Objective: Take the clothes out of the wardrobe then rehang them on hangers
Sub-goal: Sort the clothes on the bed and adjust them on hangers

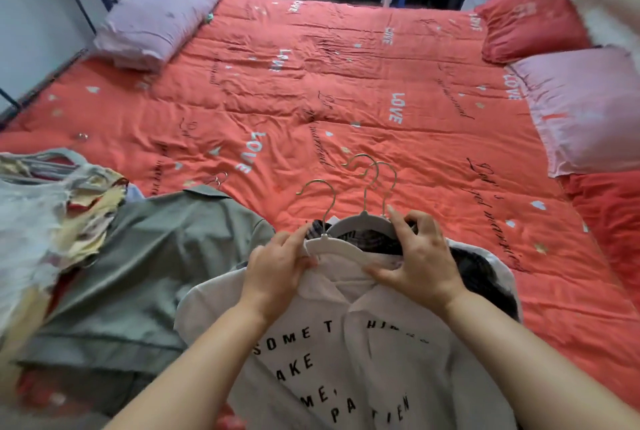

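A white shirt [363, 353] with black lettering lies on the bed in front of me, on a white hanger [332, 246] with a metal hook. My left hand [277, 266] grips the shirt's collar and the hanger's left end. My right hand [419, 256] holds the collar at its right side, fingers curled over the fabric. Two more white hangers [363, 221] with dark clothes [478, 273] lie under the white shirt, their hooks pointing away from me.
A grey-green garment [145, 273] lies left of the shirt, with a heap of mixed clothes [45, 221] on hangers further left. The red quilt [311, 90] covers the bed. Pillows sit at the far left [156, 20] and right [581, 107].
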A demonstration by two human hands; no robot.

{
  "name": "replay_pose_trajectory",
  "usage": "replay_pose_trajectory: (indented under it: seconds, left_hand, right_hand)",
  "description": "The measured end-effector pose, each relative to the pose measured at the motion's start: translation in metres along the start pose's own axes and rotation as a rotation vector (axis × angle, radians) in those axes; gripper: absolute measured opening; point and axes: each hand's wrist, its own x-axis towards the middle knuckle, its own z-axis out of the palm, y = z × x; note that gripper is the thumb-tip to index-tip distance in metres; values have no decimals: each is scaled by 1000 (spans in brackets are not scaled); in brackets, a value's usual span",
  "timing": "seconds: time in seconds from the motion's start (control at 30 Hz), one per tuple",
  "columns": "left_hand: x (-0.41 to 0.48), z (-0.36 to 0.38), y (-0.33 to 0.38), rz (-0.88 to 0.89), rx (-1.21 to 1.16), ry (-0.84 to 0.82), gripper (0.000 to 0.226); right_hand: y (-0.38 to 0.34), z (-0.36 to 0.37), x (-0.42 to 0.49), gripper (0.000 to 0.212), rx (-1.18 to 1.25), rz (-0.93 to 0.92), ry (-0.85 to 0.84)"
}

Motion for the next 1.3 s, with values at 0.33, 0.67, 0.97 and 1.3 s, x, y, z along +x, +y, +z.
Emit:
replay_pose_trajectory:
  seconds: [0.33, 0.67, 0.97, 1.3]
  left_hand:
    - [56, -63, -34, 115, 22, 44, 56]
    - [190, 5, -57, 45, 104, -91, 56]
    - [233, 128, -112, -166, 300, -346, 75]
    - [138, 186, -139, -273, 396, -790, 76]
  right_hand:
    - [-61, -2, 47, 96, 5, 68, 125]
    - [14, 45, 154, 96, 15, 178, 83]
    - [89, 157, 192, 95, -175, 351, -196]
    - [78, 230, 105, 64, -109, 400, -709]
